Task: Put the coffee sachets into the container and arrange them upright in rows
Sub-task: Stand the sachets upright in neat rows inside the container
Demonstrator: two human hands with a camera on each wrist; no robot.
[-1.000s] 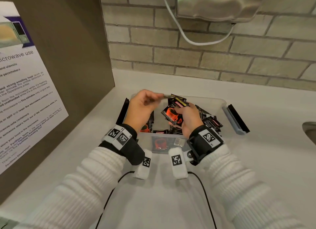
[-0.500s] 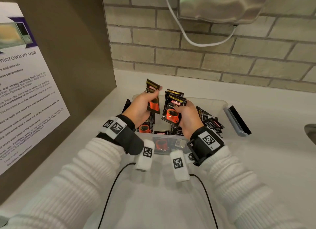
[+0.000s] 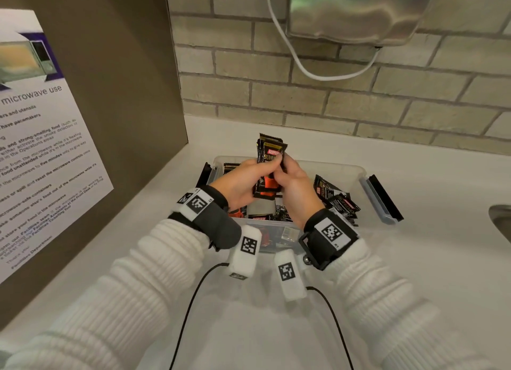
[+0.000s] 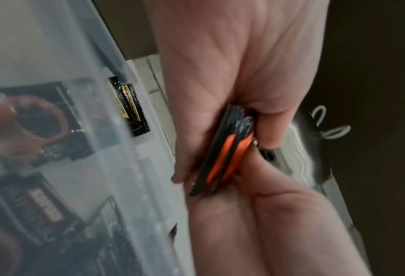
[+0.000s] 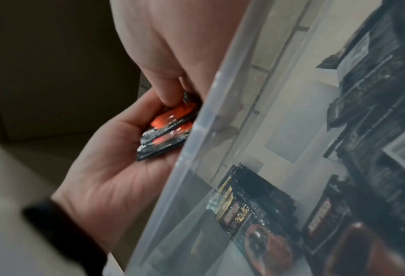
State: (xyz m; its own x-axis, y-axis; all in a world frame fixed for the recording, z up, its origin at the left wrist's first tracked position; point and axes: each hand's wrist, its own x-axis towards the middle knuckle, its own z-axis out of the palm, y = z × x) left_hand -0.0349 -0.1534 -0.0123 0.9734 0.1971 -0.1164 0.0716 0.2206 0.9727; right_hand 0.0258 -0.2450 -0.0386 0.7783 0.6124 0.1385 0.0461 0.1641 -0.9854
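Observation:
A small stack of black and orange coffee sachets (image 3: 269,159) is held upright above the clear plastic container (image 3: 356,173). My left hand (image 3: 243,181) grips the stack from the left and my right hand (image 3: 290,184) pinches it from the right. The left wrist view shows the stack of sachets (image 4: 225,155) edge-on between both hands, and the right wrist view shows the same sachets (image 5: 171,128) lying against the left palm. Several loose sachets (image 3: 336,201) lie jumbled inside the container, mostly at its right side.
The container sits on a white counter (image 3: 414,259) with a brown panel and microwave notice (image 3: 41,148) to the left and a brick wall (image 3: 304,98) behind. Its black-edged lid clips (image 3: 383,201) stick out at the sides. A sink edge (image 3: 500,220) shows at the far right.
The left hand brought its single sachet across to the sachets in the right hand. Both hands now hold them together as one stack, raised a little above the container.

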